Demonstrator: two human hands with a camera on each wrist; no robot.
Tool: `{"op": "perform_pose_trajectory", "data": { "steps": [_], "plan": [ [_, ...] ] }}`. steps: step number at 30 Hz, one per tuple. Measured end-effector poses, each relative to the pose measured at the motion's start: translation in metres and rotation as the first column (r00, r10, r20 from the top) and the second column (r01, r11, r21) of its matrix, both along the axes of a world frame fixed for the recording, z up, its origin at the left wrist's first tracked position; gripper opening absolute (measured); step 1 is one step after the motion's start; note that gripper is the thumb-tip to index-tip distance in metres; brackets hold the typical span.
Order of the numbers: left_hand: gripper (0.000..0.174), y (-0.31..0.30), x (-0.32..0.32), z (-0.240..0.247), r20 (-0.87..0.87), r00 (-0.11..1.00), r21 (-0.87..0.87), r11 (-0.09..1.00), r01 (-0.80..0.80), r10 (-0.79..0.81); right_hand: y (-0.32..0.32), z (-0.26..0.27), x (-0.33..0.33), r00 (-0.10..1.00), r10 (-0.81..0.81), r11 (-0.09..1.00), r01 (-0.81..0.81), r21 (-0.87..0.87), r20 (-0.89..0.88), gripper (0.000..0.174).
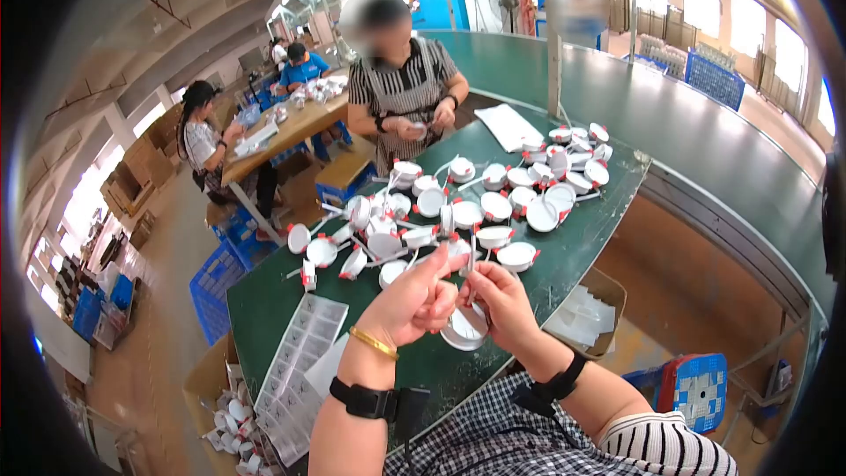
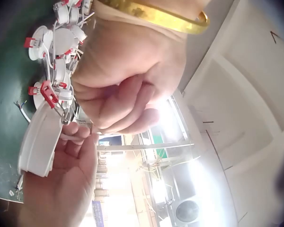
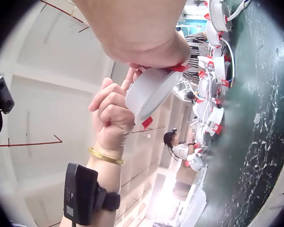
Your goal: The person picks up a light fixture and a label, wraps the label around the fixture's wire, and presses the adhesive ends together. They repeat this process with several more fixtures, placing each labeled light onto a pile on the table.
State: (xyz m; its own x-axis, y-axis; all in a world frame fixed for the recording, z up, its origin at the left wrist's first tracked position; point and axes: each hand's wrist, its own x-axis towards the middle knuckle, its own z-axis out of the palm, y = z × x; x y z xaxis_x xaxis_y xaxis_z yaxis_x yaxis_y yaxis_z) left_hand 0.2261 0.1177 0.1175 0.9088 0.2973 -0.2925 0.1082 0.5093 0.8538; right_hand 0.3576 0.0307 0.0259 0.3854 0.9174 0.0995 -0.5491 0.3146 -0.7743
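Together over the table's front edge, my hands meet around a round white downlight (image 1: 464, 331) with red spring clips. My right hand (image 1: 509, 301) grips it on the right, thumb and fingers pinching close to a narrow pale strip (image 1: 472, 254). From the left, my left hand (image 1: 414, 301) reaches in with its forefinger stretched towards that strip and the other fingers curled. In the left wrist view, the downlight (image 2: 40, 139) hangs tilted beside the right hand (image 2: 68, 175). I cannot tell whether the left hand (image 2: 128, 80) pinches anything. The right wrist view shows the downlight's body (image 3: 149, 94) between both hands.
Many similar downlights (image 1: 495, 205) with white cables cover the green table (image 1: 608, 238) ahead. At left lies a clear compartment tray (image 1: 304, 335), with a carton (image 1: 207, 379) of white parts below. Another carton (image 1: 608, 291) stands right. A person (image 1: 405, 92) works across the table.
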Motion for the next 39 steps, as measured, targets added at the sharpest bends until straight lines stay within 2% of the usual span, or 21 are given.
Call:
{"op": "perform_pose_trajectory", "data": {
  "steps": [3, 11, 15, 18, 19, 20, 21, 23, 24, 26, 27, 29, 30, 31, 32, 33, 35, 36, 37, 38, 39],
  "plan": [
    [0.079, -0.002, -0.003, 0.000, 0.000, 1.000, 0.018, 1.000, 0.016, -0.016, -0.001, -0.001, -0.002, 0.999, -0.025, 1.000, 0.025, -0.006, 0.033, 0.013],
    [0.075, -0.006, -0.038, -0.011, 0.069, 0.997, -0.029, 0.999, -0.016, 0.018, -0.001, -0.002, -0.021, 0.993, 0.079, 0.997, -0.080, 0.004, 0.085, 0.017],
    [0.068, -0.019, -0.063, -0.015, 0.089, 0.981, -0.036, 0.985, -0.170, 0.172, -0.001, -0.007, -0.037, 0.989, 0.120, 0.992, -0.123, 0.027, 0.084, 0.017],
    [0.059, -0.026, -0.092, -0.042, 0.171, 0.960, 0.106, 0.965, -0.240, 0.220, -0.002, -0.009, -0.046, 0.979, 0.089, 0.996, -0.090, -0.005, 0.183, 0.015],
    [0.055, -0.036, -0.097, -0.060, 0.157, 0.894, 0.375, 0.812, -0.447, 0.420, -0.005, -0.009, -0.050, 0.960, 0.102, 0.994, -0.107, 0.004, 0.259, 0.016],
    [0.052, -0.044, -0.101, -0.073, 0.204, 0.779, 0.603, 0.550, -0.577, 0.594, -0.008, -0.006, -0.055, 0.951, 0.126, 0.992, -0.128, -0.014, 0.281, 0.017],
    [0.052, -0.058, -0.108, -0.080, 0.208, 0.777, 0.601, 0.550, -0.581, 0.594, -0.013, -0.006, -0.062, 0.942, 0.156, 0.988, -0.151, -0.041, 0.298, 0.018],
    [0.037, -0.084, -0.123, -0.091, 0.223, 0.800, 0.399, 0.697, -0.596, 0.557, -0.020, -0.002, -0.079, 0.935, 0.204, 0.979, -0.199, -0.046, 0.291, 0.015],
    [0.037, -0.087, -0.127, -0.096, 0.216, 0.798, 0.388, 0.700, -0.599, 0.563, -0.019, -0.004, -0.087, 0.925, 0.213, 0.976, -0.214, -0.032, 0.316, 0.014],
    [0.041, -0.096, -0.137, -0.116, 0.270, 0.752, 0.509, 0.573, -0.642, 0.602, -0.024, -0.010, -0.103, 0.914, 0.231, 0.968, -0.249, 0.011, 0.335, 0.014],
    [0.038, -0.093, -0.143, -0.119, 0.243, 0.708, 0.202, 0.679, -0.706, 0.663, -0.028, -0.005, -0.112, 0.918, 0.236, 0.964, -0.262, 0.041, 0.319, 0.014],
    [0.036, -0.115, -0.146, -0.094, 0.129, 0.697, 0.520, 0.550, -0.653, 0.706, -0.032, 0.001, -0.124, 0.888, 0.266, 0.943, -0.321, 0.090, 0.374, 0.016],
    [0.042, -0.116, -0.152, -0.091, 0.077, 0.703, 0.576, 0.544, -0.610, 0.707, -0.035, 0.003, -0.125, 0.869, 0.298, 0.922, -0.370, 0.118, 0.394, 0.017],
    [0.047, -0.113, -0.165, -0.091, 0.038, 0.708, 0.635, 0.530, -0.563, 0.706, -0.041, 0.014, -0.119, 0.733, 0.287, 0.918, -0.395, 0.042, 0.617, 0.020],
    [0.042, -0.115, -0.178, -0.089, 0.046, 0.674, 0.623, 0.506, -0.596, 0.737, -0.047, 0.032, -0.111, 0.647, 0.390, 0.895, -0.434, -0.104, 0.655, 0.023],
    [0.037, -0.117, -0.197, -0.083, 0.052, 0.636, 0.616, 0.477, -0.627, 0.770, -0.033, 0.013, -0.097, 0.509, -0.004, 0.937, -0.298, 0.181, 0.861, 0.024],
    [0.044, -0.100, -0.248, -0.089, 0.133, 0.531, 0.422, 0.437, -0.794, 0.837, -0.023, 0.014, -0.050, 0.329, -0.020, 0.993, -0.105, 0.057, 0.944, 0.020],
    [0.043, -0.090, -0.278, -0.098, 0.233, 0.438, 0.375, 0.335, -0.864, 0.868, -0.015, 0.001, -0.020, 0.236, -0.042, 0.998, 0.046, 0.032, 0.971, 0.018],
    [0.042, -0.080, -0.308, -0.108, 0.326, 0.319, 0.315, 0.216, -0.924, 0.890, -0.007, -0.021, 0.018, 0.023, -0.126, 0.983, 0.139, 0.121, 0.992, 0.018],
    [0.040, -0.072, -0.339, -0.113, 0.346, 0.252, 0.319, 0.139, -0.938, 0.904, -0.008, -0.035, 0.054, -0.218, 0.030, 0.968, 0.250, 0.026, 0.975, 0.021],
    [0.037, -0.072, -0.373, -0.119, 0.356, 0.161, 0.332, 0.036, -0.942, 0.921, -0.016, -0.016, 0.067, -0.062, 0.391, 0.871, 0.347, -0.347, 0.919, 0.026]
  ]
}}
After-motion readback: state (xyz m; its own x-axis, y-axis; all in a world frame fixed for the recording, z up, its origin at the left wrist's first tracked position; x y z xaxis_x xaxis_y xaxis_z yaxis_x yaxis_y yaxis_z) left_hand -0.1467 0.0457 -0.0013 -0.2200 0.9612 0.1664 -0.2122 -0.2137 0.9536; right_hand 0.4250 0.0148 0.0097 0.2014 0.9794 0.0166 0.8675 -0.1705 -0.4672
